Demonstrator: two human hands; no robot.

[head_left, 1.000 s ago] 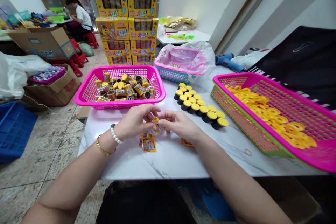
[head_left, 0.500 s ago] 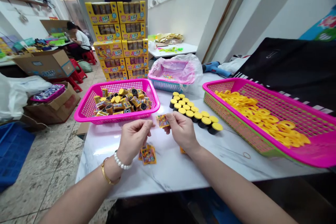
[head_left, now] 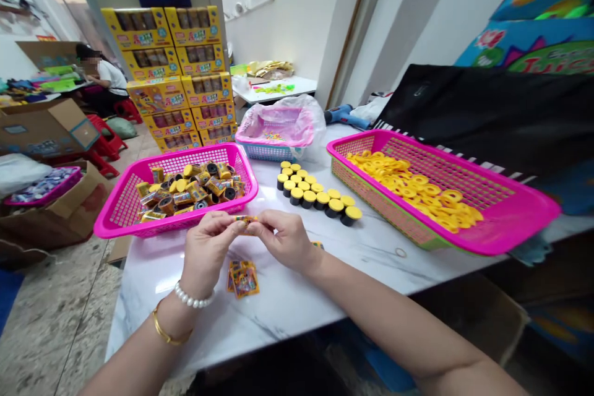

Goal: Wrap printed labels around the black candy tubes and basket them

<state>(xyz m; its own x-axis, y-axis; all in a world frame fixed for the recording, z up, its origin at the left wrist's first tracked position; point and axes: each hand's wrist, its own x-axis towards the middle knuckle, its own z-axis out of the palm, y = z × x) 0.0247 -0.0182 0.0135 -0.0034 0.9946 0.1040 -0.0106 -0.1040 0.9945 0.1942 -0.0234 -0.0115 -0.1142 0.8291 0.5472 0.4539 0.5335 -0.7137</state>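
Held thing: small printed yellow-and-orange packet point(head_left: 245, 219), rolled or folded narrow, exact form too small to tell.
Left hand: left hand point(head_left: 206, 247), thumb and fingers pinched closed on the packet's left end.
Right hand: right hand point(head_left: 283, 238), thumb and fingers pinched closed on the packet's right end, only the packet's short length between the two hands.
Long axis: roughly level, running left to right across the view, tips pointing toward each hand.
Position: above the white marble table point(head_left: 288, 306), just in front of the near rim of the pink plastic basket point(head_left: 195, 153).
Just below the hands: flat printed packets point(head_left: 244, 279), lying in a small overlapping pile on the marble.
In the pink basket: heap of wrapped tubes with yellow lids point(head_left: 185, 192).
Right of the hands: black cylinders with yellow caps point(head_left: 315, 195), upright in close rows on the marble.
Further right: pink-and-green basket point(head_left: 524, 226), holding yellow rings point(head_left: 408, 182).
Left wrist: pearl bracelet point(head_left: 192, 300) and gold bangle point(head_left: 164, 333).
Far left: co-worker point(head_left: 104, 80), seated at another table, well apart, beyond stacked yellow cartons point(head_left: 171, 68).
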